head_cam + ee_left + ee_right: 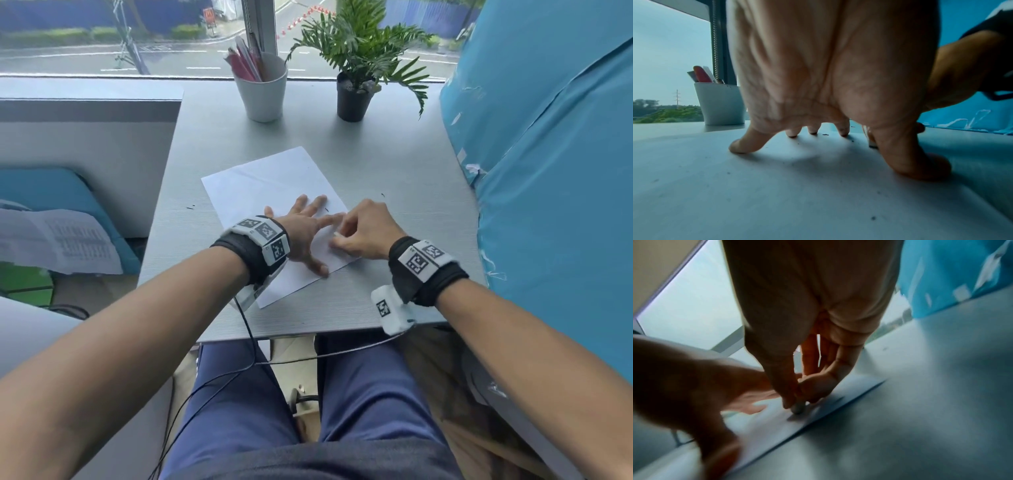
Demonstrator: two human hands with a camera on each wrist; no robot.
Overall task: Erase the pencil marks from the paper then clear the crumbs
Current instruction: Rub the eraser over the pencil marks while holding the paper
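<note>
- Grey desk point(394, 164) under a window carries the white paper point(270, 178), which lies skewed near the middle, its near corner close to the desk's front edge.
- Small dark crumbs point(825, 134) sit on the paper by the fingertips of the left hand; a few more specks lie on the bare desk on both sides of the sheet.
- Pencil marks cannot be made out on the sheet in any view.
- Left hand point(303, 231) lies on the paper with fingers spread and straight, the fingertips point(792, 134) and thumb pressing the sheet down, the palm arched above it.
- Right hand point(364, 229) is at the paper's right edge, just beside the left hand, its thumb and fingers curled and pinching a small pale eraser point(798, 408).
- Eraser's lower end touches the paper close to that edge; the right wrist view is blurred there.
- Both wrists wear black bands with white marker blocks, and thin cables hang from them over the person's lap.
- White cup point(262, 90) holding pink and white pens stands at the back of the desk, well apart from the paper.
- Beside the cup, to its right, stands a green plant point(356, 51) in a black pot.
- Blue sheeting point(548, 154) rises along the desk's right side.
</note>
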